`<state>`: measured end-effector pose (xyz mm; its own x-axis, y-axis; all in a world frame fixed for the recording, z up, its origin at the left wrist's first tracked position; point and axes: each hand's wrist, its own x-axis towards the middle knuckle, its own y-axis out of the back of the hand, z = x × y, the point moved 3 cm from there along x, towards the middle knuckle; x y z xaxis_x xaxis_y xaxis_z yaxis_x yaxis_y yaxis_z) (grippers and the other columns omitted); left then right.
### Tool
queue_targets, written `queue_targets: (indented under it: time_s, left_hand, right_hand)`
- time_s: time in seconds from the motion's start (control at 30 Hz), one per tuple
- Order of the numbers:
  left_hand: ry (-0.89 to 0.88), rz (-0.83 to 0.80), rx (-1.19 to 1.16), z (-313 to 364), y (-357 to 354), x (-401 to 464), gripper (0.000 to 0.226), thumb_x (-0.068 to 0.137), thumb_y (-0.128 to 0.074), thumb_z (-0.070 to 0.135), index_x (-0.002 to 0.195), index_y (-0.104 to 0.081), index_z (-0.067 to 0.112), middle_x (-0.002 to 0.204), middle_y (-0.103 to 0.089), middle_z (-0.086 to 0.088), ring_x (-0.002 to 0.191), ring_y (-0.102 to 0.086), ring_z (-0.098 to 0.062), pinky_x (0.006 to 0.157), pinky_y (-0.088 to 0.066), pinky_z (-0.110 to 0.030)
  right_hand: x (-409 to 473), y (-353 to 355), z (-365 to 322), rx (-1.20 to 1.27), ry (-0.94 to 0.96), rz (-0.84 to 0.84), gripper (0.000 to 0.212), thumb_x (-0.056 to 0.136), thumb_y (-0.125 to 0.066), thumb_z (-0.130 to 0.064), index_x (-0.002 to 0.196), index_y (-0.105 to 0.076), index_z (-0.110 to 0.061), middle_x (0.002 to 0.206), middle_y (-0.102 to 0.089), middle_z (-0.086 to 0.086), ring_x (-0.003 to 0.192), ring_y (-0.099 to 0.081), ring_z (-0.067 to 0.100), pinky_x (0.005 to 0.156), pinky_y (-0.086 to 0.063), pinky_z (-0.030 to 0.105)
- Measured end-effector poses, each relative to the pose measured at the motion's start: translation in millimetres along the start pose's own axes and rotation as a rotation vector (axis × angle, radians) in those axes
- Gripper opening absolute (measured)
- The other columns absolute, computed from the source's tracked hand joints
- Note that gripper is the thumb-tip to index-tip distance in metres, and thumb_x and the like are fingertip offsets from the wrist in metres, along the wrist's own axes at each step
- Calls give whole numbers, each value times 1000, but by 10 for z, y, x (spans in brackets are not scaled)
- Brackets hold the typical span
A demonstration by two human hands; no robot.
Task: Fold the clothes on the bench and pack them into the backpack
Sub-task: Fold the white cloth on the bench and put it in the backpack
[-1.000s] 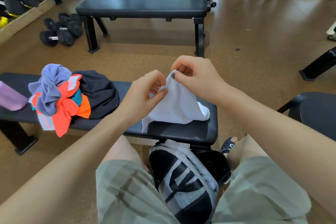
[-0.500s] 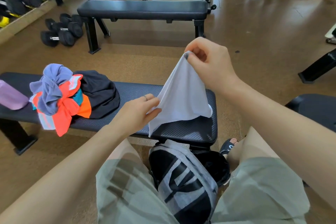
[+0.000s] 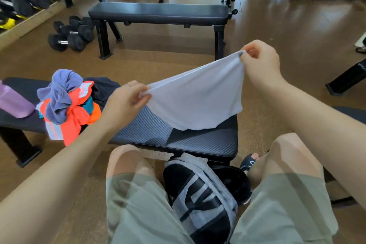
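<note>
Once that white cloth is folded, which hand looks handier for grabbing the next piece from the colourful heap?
Probably the left hand: it pinches the white cloth right beside the heap of purple, orange and black clothes on the black padded bench. The right hand is farther away.

Head camera; looks forward and down, close over bench [image 3: 178, 140].

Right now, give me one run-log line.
stage: unfolding | left hand: pinches white cloth | right hand: pinches other corner | backpack: floor, unpacked
</note>
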<state>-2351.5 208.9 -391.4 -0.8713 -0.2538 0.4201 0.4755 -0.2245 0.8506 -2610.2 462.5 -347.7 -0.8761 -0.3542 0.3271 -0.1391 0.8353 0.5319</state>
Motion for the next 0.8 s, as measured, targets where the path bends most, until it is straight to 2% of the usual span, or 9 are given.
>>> queue_targets:
  time_s: [0.07, 0.13, 0.2, 0.27, 0.33, 0.47, 0.63, 0.73, 0.8]
  left_hand:
    - [40, 130, -52, 18, 199, 140, 9, 95, -66, 16, 104, -64, 15, 91, -58, 6, 81, -58, -18, 73, -47, -35]
    - [100, 275, -126, 55, 381, 272, 8, 95, -65, 15, 101, -59, 16, 90, -59, 4, 80, -55, -8, 73, -45, -24]
    - [151, 376, -155, 66, 501, 391, 11, 93, -63, 13, 98, -58, 20, 88, -58, 2, 76, -52, -1, 71, -42, -13]
    - [173, 357, -110, 24, 517, 472, 5, 91, -63, 17, 94, -62, 20, 87, -61, 1, 75, -54, -5, 75, -48, -25]
    - [188, 290, -78, -44, 489, 501, 2, 90, -63, 19, 89, -63, 18, 83, -63, 0, 78, -58, -16, 75, -50, -38]
    - [227, 240, -88, -101, 435, 511, 7, 92, -64, 22, 87, -60, 19, 81, -62, 2, 77, -58, -17, 72, -50, -37]
    - [306, 210, -61, -212, 309, 652, 5, 93, -62, 22, 90, -61, 18, 85, -63, 1, 82, -59, -20, 77, -51, -40]
    - [363, 194, -50, -273, 232, 779, 5, 90, -59, 24, 90, -62, 20, 87, -63, 2, 87, -60, -23, 79, -52, -44]
    - [391, 169, -3, -296, 194, 886, 6, 92, -58, 26, 92, -61, 21, 89, -62, 2, 90, -58, -23, 75, -49, -40]
  right_hand:
    - [44, 41, -30, 54, -5, 32, 12, 95, -53, -16, 96, -65, -13, 84, -68, 4, 63, -65, 13, 66, -55, 30]
    - [87, 68, -89, 155, 10, 80, 12, 97, -50, -13, 98, -62, -9, 83, -67, 8, 63, -70, 17, 63, -59, 33]
    - [105, 20, -111, 223, -23, 35, 12, 98, -48, -8, 100, -60, -6, 81, -65, 10, 64, -72, 22, 62, -61, 35]
    - [92, -43, -63, 249, -80, -15, 12, 96, -48, -5, 97, -60, -6, 74, -64, 7, 64, -72, 27, 63, -62, 40]
    - [77, -55, -17, 242, -107, -18, 11, 97, -49, -7, 97, -60, -6, 71, -63, 5, 62, -72, 27, 59, -60, 37]
    - [75, -78, 32, 232, -144, -37, 13, 98, -50, -9, 102, -61, -5, 72, -65, 9, 57, -69, 22, 52, -55, 29]
    - [220, -183, 76, 273, -181, -49, 13, 95, -48, -5, 91, -59, -12, 80, -66, 9, 64, -74, 26, 63, -61, 37]
    - [333, -264, 113, 271, -210, -70, 14, 94, -48, -2, 92, -59, -10, 90, -67, 16, 67, -74, 23, 65, -62, 32]
    - [436, -313, 126, 256, -249, -94, 15, 96, -49, -1, 93, -60, -11, 93, -68, 15, 72, -75, 21, 70, -63, 30]
